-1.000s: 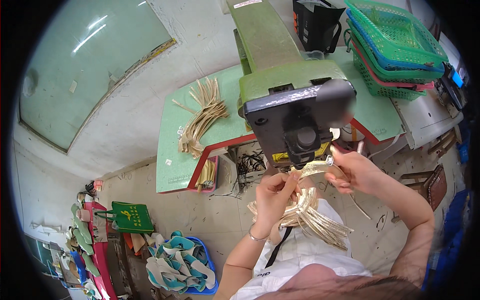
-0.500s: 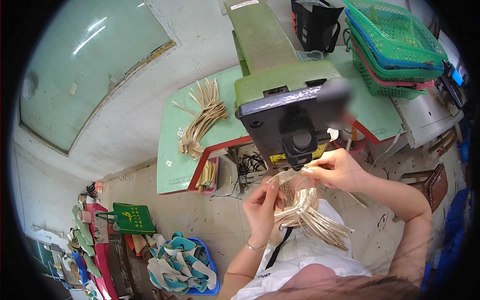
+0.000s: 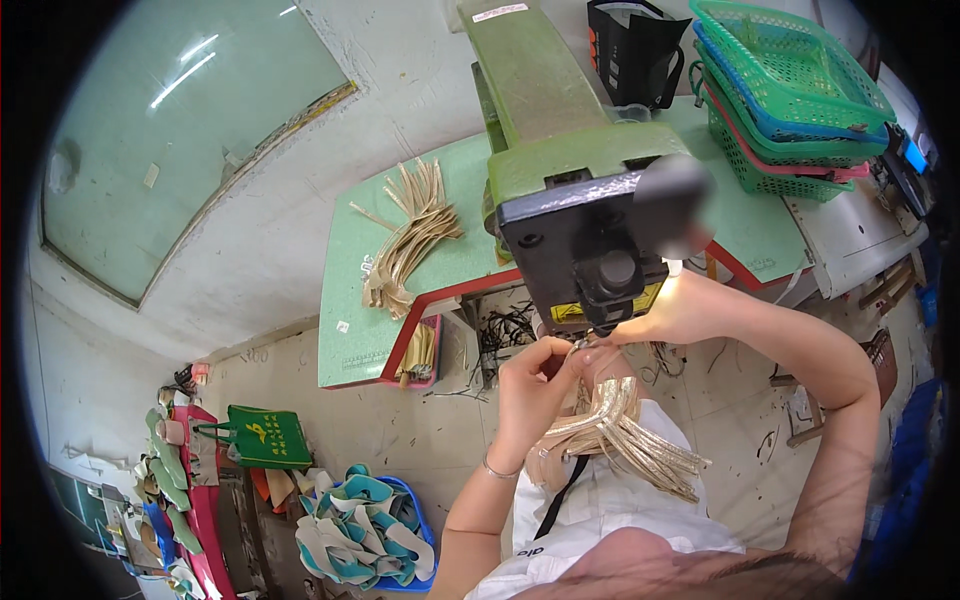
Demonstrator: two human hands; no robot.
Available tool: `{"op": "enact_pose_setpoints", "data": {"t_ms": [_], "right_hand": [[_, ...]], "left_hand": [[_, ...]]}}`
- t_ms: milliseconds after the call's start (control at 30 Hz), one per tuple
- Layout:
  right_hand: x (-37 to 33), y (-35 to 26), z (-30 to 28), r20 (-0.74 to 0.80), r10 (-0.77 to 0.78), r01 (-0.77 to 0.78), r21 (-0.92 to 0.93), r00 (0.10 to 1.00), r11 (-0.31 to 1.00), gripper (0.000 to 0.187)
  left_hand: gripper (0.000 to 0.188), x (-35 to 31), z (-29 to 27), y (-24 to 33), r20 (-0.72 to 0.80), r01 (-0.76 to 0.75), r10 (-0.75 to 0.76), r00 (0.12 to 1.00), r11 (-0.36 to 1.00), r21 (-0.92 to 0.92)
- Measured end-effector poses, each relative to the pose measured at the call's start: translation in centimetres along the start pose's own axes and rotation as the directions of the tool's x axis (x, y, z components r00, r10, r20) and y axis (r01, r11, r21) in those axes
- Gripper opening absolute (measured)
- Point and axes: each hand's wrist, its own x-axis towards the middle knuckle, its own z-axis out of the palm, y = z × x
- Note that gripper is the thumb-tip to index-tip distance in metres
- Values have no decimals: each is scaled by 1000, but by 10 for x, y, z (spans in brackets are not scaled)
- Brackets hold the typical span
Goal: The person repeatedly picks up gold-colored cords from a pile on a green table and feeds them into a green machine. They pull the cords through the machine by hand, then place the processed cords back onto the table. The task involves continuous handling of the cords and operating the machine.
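The left hand (image 3: 532, 392) is nearly closed, thumb and fingertips pinched on a small, shiny, pale metallic-looking piece (image 3: 580, 345), mostly hidden by the fingers. The piece lies at the left fingertips, directly below the black metal head of the green press-like machine (image 3: 612, 255). The right hand (image 3: 682, 308) is curled, its fingertips meeting the left's beside the piece; whether it grips cannot be told. A bundle of flat, glossy gold straps (image 3: 625, 430) rests on the lap, just below both hands.

A workshop: green machine (image 3: 545, 90), bundles of gold strips (image 3: 415, 240), stack of plastic baskets (image 3: 785, 127).
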Motion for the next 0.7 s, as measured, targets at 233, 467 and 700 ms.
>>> {"op": "enact_pose_setpoints", "data": {"t_ms": [233, 467, 700], "right_hand": [[-26, 62, -12, 247, 505, -558, 257, 827, 789, 50], [-50, 35, 12, 314, 242, -375, 885, 918, 276, 53], [-59, 35, 10, 187, 267, -249, 942, 945, 224, 39]], "left_hand": [[10, -10, -7, -12, -113, 47, -81, 990, 960, -276], [11, 0, -15, -7, 67, 13, -8, 998, 997, -73], [12, 1, -3, 10, 84, 189, -177, 981, 966, -176]]}}
